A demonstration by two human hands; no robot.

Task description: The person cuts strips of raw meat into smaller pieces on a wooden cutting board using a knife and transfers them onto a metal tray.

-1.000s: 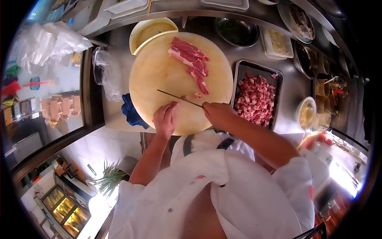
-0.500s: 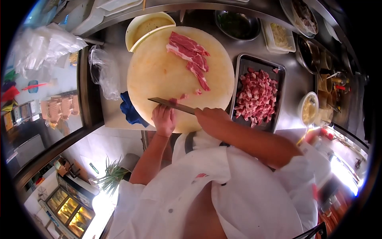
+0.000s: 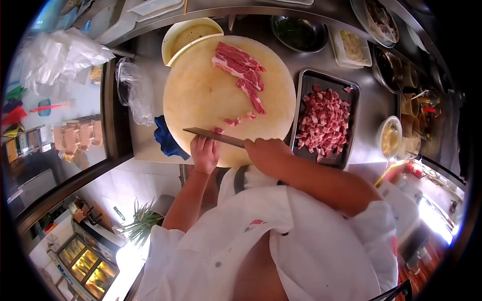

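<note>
My right hand (image 3: 266, 155) grips a kitchen knife (image 3: 216, 137), its broad blade pointing left across the near part of a round cutting board (image 3: 196, 90). Close against the blade on the near side, my left hand (image 3: 205, 154) is closed with curled fingers on a piece of raw meat, mostly hidden. A red bit of that meat (image 3: 218, 130) shows just past the blade. Several small cut pieces (image 3: 240, 120) lie beyond the knife in a loose row. Farther up the board rests a long, marbled slab of meat (image 3: 242, 67).
To the right, a dark metal tray (image 3: 311, 79) holds a heap of cubed meat (image 3: 324, 120). A pale tub (image 3: 169, 42) touches the board's far left. Blue cloth (image 3: 167, 140) and a plastic bag (image 3: 136, 95) lie at left. A steel bowl (image 3: 299, 34) and white container (image 3: 350, 47) stand behind.
The knife and left hand have shifted slightly nearer and left. Small cut pieces now lie a little farther from the blade. The slab stays in place.
</note>
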